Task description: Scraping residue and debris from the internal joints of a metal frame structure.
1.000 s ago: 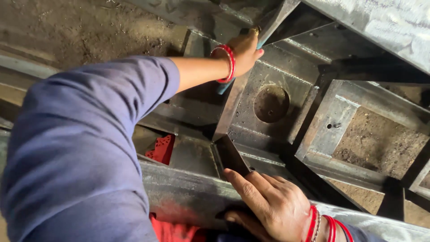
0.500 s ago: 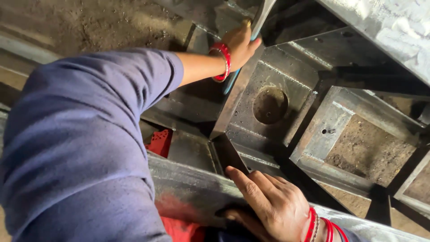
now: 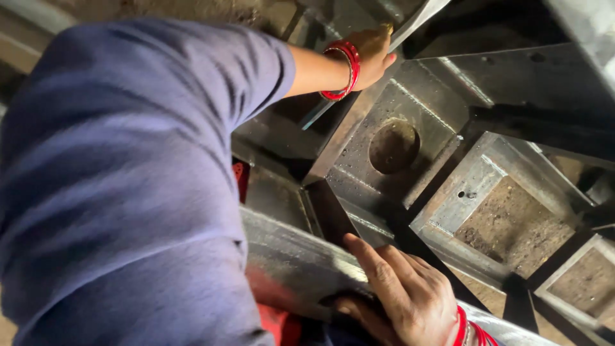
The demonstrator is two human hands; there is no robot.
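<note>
Head view: the left hand, arm stretched far forward in a blue-violet sleeve, has its grip closed on the long pale grey metal strip that slants up past the top edge, above the dark steel mould block with a round hole. The strip looks thin, stiff and sharp-edged, probably light; best held flat-sided near its lower end. The right hand lies palm-down, fingers spread, on the curved grey steel rail; it clasps nothing.

Dirt floor under open-bottomed steel frames.
</note>
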